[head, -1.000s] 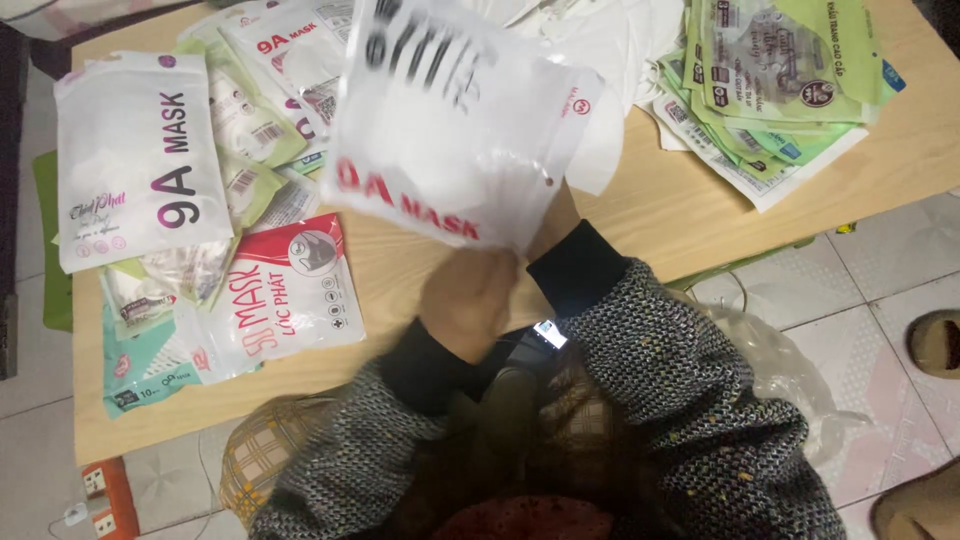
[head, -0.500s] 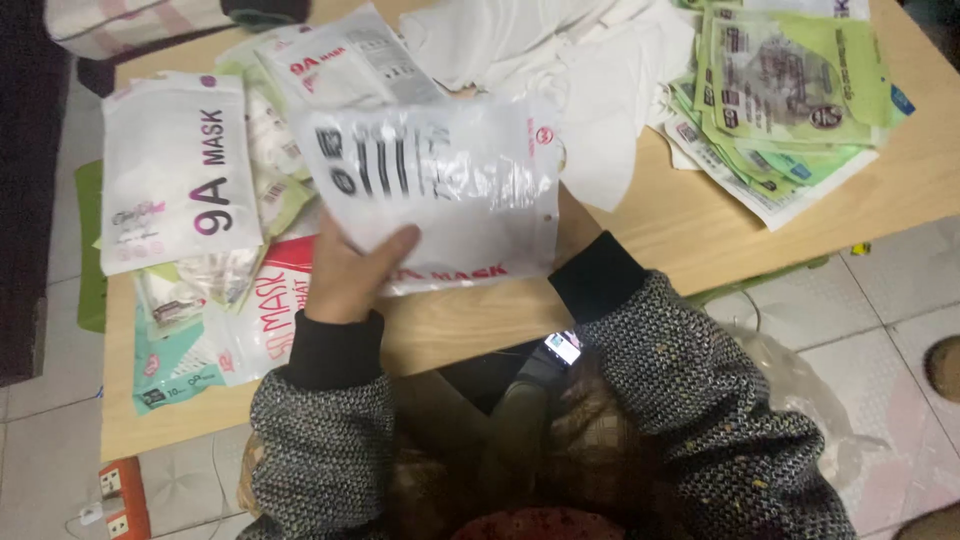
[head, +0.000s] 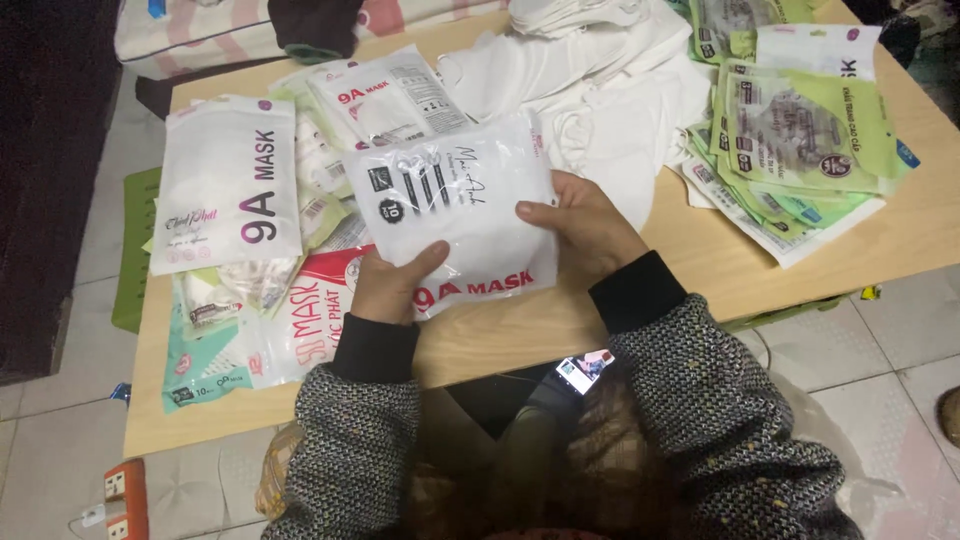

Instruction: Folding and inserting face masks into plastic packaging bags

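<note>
Hands first: left hand [head: 388, 285] gripping the lower left edge of a white face-mask pouch [head: 462, 215], thumb laid across its front; right hand [head: 585, 225] closed on the right edge, thumb on the front, fingers hidden behind. Pouch held between both, just above the tabletop [head: 700, 265], in front of the chest. Appears filled and flat, printed face up toward the camera; whether the opening is sealed, impossible to tell.

Long axis of the pouch running roughly near-to-far with a slight tilt to the right at the top; red lettering along the near end, black markings toward the far end.

Outward to the left: a large white pouch with dark lettering [head: 228, 185] lying flat, overlapping more packs; a red-and-white pouch [head: 320, 320] partly under the held one; another white pouch with red lettering [head: 385, 100] farther back. Looks like a finished heap, several packs deep.

Outward to the right: loose white masks [head: 600, 90] heaped at the far middle, apparently not yet bagged, and a stack of green empty-looking pouches [head: 790, 130] well apart on the right. Judging by that, work partway along, plenty left. Small lit phone [head: 583, 368] in the lap, below the table edge.
</note>
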